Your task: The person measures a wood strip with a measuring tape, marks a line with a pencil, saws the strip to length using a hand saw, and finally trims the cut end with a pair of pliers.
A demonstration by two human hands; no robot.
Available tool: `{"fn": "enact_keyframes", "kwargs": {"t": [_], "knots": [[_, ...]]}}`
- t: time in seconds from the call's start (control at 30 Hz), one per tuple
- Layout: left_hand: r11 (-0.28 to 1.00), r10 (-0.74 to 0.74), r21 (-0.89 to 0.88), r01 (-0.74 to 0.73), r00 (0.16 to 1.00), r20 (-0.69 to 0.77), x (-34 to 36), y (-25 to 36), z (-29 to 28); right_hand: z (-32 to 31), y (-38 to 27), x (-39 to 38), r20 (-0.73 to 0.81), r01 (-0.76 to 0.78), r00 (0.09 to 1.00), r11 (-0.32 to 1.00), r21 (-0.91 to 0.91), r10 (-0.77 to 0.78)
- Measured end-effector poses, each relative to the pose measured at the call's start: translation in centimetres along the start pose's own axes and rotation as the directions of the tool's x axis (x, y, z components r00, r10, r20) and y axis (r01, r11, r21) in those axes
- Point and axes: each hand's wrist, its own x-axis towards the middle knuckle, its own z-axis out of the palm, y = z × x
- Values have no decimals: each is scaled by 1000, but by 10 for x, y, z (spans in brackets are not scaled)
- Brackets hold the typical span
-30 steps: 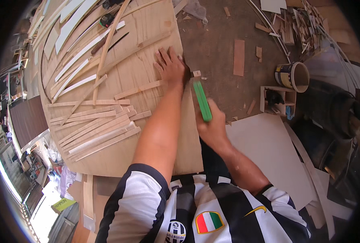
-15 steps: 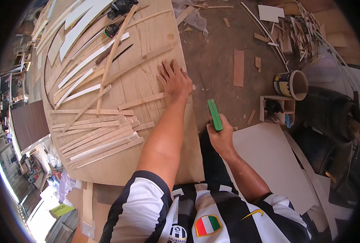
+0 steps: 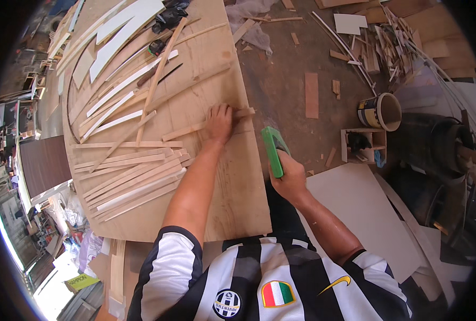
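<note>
My left hand (image 3: 220, 124) lies over a narrow wooden strip (image 3: 184, 131) near the right edge of the table, its fingers curled down on it. The strip's far end pokes a little past that edge. In my right hand (image 3: 290, 179) is a green-handled tool, which looks like a handsaw (image 3: 272, 152), held upright just beyond the table edge; its blade hardly shows from this angle. To the left of my left forearm lies a bunch of cut wooden strips (image 3: 136, 182), roughly side by side.
Longer strips, white boards (image 3: 125, 40), a tape measure (image 3: 156, 47) and a black bag (image 3: 169, 19) cover the far part of the plywood table (image 3: 238, 198). On the floor at the right stand a bucket (image 3: 379, 112), a wooden box (image 3: 364, 145) and scrap wood (image 3: 382, 48).
My left hand has drawn back toward me and left, and its spread fingers have curled over the strip. My right hand has turned the green-handled tool and moved slightly left.
</note>
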Motion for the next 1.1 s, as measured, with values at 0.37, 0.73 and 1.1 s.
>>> {"fn": "enact_keyframes", "kwargs": {"t": [0.37, 0.73, 1.1], "knots": [[812, -430, -560, 166, 818, -381, 26, -77, -167, 56, -24, 60, 66, 408, 913, 896, -174, -403], [104, -594, -838, 536, 709, 380, -25, -17, -135, 156, 26, 68, 327, 590, 799, 761, -270, -504], [112, -486, -766, 633, 707, 514, 49, 167, -19, 1, 153, 76, 199, 255, 954, 957, -141, -225]]}}
